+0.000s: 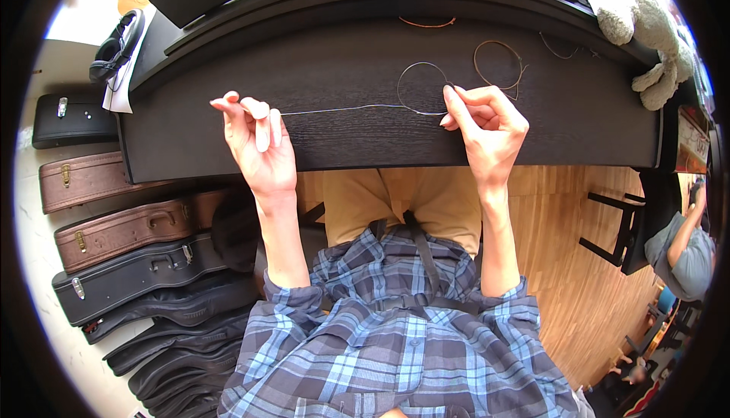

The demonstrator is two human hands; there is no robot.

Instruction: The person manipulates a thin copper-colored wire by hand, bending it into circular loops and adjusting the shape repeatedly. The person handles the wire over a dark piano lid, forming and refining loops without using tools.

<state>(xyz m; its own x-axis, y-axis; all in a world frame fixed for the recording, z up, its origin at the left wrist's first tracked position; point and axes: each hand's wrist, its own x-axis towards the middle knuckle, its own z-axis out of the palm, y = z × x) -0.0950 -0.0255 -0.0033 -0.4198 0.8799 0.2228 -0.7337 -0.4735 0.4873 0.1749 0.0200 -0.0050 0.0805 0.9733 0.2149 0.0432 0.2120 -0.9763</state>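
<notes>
A thin silvery guitar string (342, 108) runs almost straight between my two hands above the dark wood surface, then bends into a round loop near the right. My right hand (490, 129) pinches the loop at its right side between thumb and fingertips. At the other end, my left hand (262, 148) has its palm turned up and its fingers curled, with the string coming out from among them; the exact grip is partly hidden. Just beyond my right hand lies a coiled bronze-coloured string (477, 53). Another short curved copper-coloured string (427, 25) rests farther back.
The black piano-like cabinet (190, 144) spans in front of me. One more thin string (559, 54) lies at its back right, near a grey plush toy (654, 26). Headphones (118, 49) hang at the left. Several instrument cases (125, 232) line the left floor; a black stool (625, 224) and another person (680, 251) are right.
</notes>
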